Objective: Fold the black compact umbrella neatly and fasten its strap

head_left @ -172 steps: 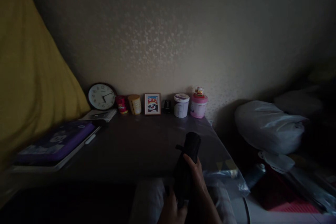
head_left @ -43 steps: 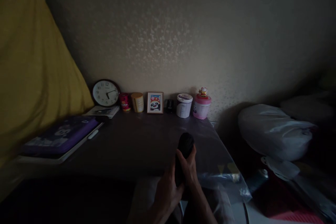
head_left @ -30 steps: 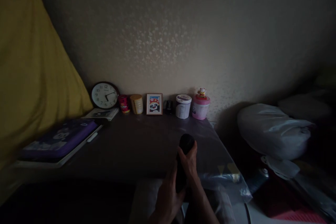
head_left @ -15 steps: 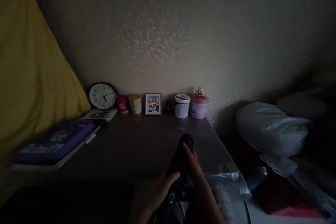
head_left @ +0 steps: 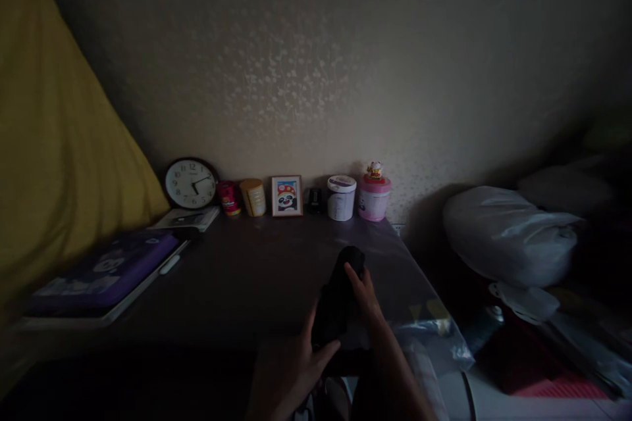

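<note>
A black folding umbrella [head_left: 332,309], closed into a thick bundle, is held slantwise above the near edge of the table, its far end pointing up and to the right. My right hand [head_left: 363,289] is closed around its upper right side, thumb laid along the cloth. Lower down, my left hand [head_left: 316,358] wraps the bundle from the left, with the thumb across its near end. The fingers beneath are hidden, and the dim light blurs the folds of the umbrella.
Along the wall stand a clock [head_left: 191,183], a red can [head_left: 229,198], a yellow-lidded tub [head_left: 253,198], a framed panda picture [head_left: 287,197], a white tub [head_left: 342,198] and a pink tub [head_left: 374,200]. A purple case [head_left: 106,270] lies left; a white bag [head_left: 508,237] sits right.
My left hand has shifted its hold on the umbrella, and the silver button seen near its thumb no longer shows there. My right hand stays near the far end.
</note>
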A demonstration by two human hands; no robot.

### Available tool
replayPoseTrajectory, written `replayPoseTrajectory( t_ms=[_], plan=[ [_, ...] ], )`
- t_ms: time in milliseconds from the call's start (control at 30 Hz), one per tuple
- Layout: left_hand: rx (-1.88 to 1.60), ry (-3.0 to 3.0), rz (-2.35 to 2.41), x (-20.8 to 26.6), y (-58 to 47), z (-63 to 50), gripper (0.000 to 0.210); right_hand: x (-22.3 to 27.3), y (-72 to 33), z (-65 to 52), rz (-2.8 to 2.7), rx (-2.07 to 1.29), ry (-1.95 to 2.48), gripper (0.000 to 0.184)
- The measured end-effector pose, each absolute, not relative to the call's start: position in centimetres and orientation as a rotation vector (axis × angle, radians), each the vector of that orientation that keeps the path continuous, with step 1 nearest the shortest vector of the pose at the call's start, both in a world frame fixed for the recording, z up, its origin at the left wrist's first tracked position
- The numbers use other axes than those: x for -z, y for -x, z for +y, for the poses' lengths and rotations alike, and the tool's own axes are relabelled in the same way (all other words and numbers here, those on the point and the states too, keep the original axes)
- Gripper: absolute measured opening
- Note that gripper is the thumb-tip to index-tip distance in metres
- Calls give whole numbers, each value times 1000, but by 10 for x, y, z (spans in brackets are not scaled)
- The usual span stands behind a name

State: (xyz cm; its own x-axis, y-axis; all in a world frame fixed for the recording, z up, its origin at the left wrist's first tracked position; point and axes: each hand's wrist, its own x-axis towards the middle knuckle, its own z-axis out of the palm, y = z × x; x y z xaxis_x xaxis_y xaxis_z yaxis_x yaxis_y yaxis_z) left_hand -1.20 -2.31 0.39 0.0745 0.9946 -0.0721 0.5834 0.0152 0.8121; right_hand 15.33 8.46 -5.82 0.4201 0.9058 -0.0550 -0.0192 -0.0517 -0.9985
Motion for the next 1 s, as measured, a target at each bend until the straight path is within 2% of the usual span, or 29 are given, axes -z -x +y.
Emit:
replayPoseTrajectory(
  t_ms=[133,267,567,767,1000],
  plan=[
    [-760,-1613,1567,2,15,-18,65,59,-154,83,-861,-988,1421,69],
    [-764,-1546,1562,0,14,-16,64,54,-149,82,-899,-996,1436,77],
    [-912,-1394,1495,31,11,16,69,64,-136,83,-1060,-1069,1274,63],
    [-941,-1369,1510,45,4,32,68,75,-130,85,-1089,-1133,1224,62],
    [-919,-1404,1493,56,-4,39,73,64,-135,82,-1070,-1186,1226,58]
  ],
)
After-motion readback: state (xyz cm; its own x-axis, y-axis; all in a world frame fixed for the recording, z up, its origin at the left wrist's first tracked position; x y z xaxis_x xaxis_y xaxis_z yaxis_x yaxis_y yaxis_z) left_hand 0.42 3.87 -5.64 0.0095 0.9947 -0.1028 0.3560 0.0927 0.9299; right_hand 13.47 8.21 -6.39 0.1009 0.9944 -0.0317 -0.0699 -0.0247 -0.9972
